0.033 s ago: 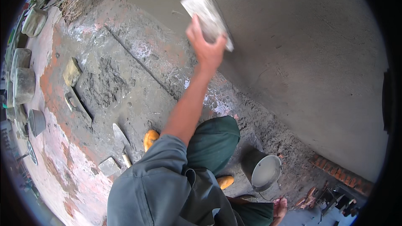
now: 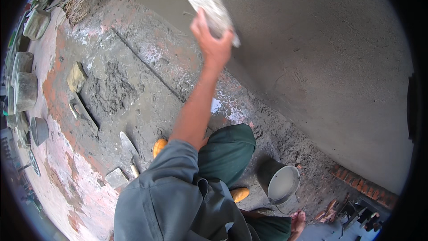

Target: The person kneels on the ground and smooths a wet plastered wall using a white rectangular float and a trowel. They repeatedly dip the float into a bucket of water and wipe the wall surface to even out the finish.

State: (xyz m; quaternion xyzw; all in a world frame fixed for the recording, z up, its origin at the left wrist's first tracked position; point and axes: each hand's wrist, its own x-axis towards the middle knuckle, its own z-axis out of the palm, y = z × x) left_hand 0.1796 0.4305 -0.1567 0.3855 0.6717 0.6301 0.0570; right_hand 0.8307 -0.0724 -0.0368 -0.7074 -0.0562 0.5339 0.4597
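Left hand [image 2: 215, 48]: fingers [image 2: 202, 21] pinching pale slab [image 2: 216, 6] (slightly blurred) at grey wall [image 2: 321, 53]; long axis running upper-left to lower-right.

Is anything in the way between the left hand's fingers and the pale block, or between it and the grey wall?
Nothing visible is. The left hand's fingers grip the pale block, and no object shows between it and the grey wall. The dark bucket stands well aside.

You were at a building site: grey plastered wall [image 2: 325, 62] at two o'clock, mortar [image 2: 113, 85] on the ground at nine, trowel [image 2: 128, 145] at eight, bucket [image 2: 266, 172] at five.
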